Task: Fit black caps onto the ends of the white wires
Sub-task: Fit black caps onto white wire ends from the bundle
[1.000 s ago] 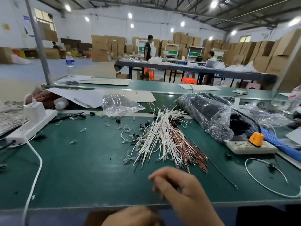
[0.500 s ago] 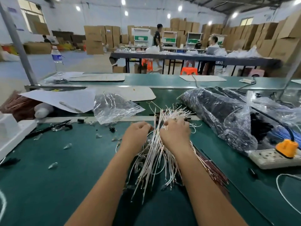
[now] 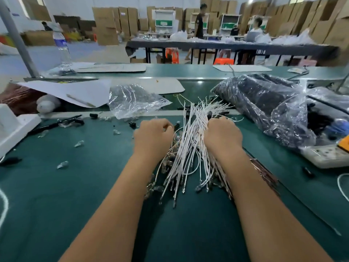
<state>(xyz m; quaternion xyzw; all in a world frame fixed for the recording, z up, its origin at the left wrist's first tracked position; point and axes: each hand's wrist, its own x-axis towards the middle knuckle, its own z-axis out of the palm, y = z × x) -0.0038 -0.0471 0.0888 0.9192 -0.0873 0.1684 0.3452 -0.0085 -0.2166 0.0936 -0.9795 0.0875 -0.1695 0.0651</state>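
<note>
There is one view only, worn on the person's head, so no second view shares any part of the scene. It looks forward and down across the green bench, with both forearms entering from about 6 o'clock and reaching toward 12. The left hand and right hand sit near the frame's middle, close to the lens, on either side of the white wires. The wide angle bends straight edges near the borders. From 10 to 2 o'clock the view carries well beyond the bench, over a long dark table to stacked cardboard boxes, which appear soft and blurred.
</note>
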